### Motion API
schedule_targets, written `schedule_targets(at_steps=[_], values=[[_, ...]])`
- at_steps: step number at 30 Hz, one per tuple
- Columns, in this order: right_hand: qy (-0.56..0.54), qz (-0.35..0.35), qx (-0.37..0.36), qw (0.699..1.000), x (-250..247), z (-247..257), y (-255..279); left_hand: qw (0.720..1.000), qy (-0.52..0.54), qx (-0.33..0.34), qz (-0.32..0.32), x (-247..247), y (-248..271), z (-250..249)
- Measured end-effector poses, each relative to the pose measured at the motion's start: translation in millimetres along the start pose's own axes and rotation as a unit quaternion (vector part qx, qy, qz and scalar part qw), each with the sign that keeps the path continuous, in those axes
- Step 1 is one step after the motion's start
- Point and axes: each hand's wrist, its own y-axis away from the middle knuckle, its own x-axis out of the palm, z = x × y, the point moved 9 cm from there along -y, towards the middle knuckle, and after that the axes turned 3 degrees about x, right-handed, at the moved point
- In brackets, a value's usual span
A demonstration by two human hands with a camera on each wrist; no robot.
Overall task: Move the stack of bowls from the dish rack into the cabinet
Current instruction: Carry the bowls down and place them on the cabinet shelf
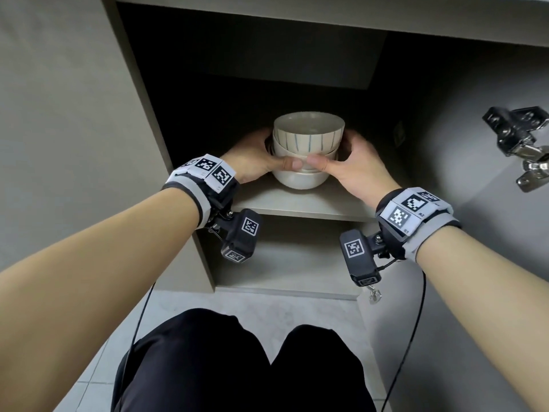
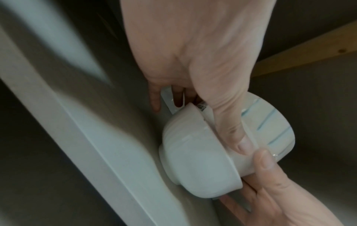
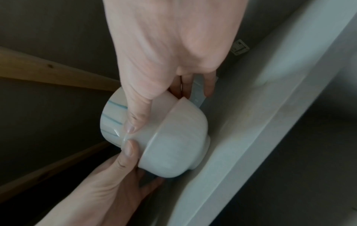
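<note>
A stack of bowls (image 1: pixel 307 150) stands on the cabinet's middle shelf (image 1: pixel 300 203). The top bowl (image 2: pixel 270 122) (image 3: pixel 114 116) is white with thin blue stripes; the bottom bowl (image 2: pixel 197 165) (image 3: pixel 173 145) is plain white with its foot on the shelf. My left hand (image 1: pixel 255 159) (image 2: pixel 203 68) grips the stack from the left, thumb across its front. My right hand (image 1: pixel 356 165) (image 3: pixel 164 53) grips it from the right, thumb meeting the left thumb. The fingers of both hands curl behind the stack and are mostly hidden.
The cabinet's left side panel (image 1: pixel 142 93) stands close beside my left wrist. The open door (image 1: pixel 490 203) with its metal hinge (image 1: pixel 523 144) lies to the right. A lower shelf (image 1: pixel 285 272) sits beneath, and tiled floor (image 1: pixel 267 307) lies before my knees.
</note>
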Motion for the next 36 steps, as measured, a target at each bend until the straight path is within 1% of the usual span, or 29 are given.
schedule_targets(at_steps=[5, 8, 11, 16, 19, 27, 31, 36], values=[[0.006, -0.019, -0.010, 1.000, -4, -1, 2, 1.000, -0.011, 0.026, -0.015, -1, -2, -5], [0.002, -0.029, -0.031, 0.999, -12, 8, -1, 0.999, -0.010, 0.037, 0.004, 2, -6, -5], [0.018, -0.026, -0.049, 0.998, -9, 13, -4, 1.000, -0.016, 0.026, 0.004, 0, -10, 0], [0.004, -0.071, -0.056, 0.996, -7, 8, -4, 0.999, -0.049, 0.017, 0.005, -3, -9, 3], [0.003, -0.080, -0.054, 0.995, -6, 6, -5, 0.998, -0.056, 0.015, 0.004, -4, -11, 2], [0.017, -0.084, -0.049, 0.995, -5, 10, -11, 0.998, -0.056, 0.004, -0.009, -5, -17, 3], [0.008, -0.076, -0.043, 0.996, -4, 11, -17, 0.998, -0.052, 0.010, -0.018, -4, -23, 2], [-0.008, -0.084, -0.045, 0.995, -3, 9, -17, 0.999, -0.039, 0.009, -0.030, -5, -25, 4]])
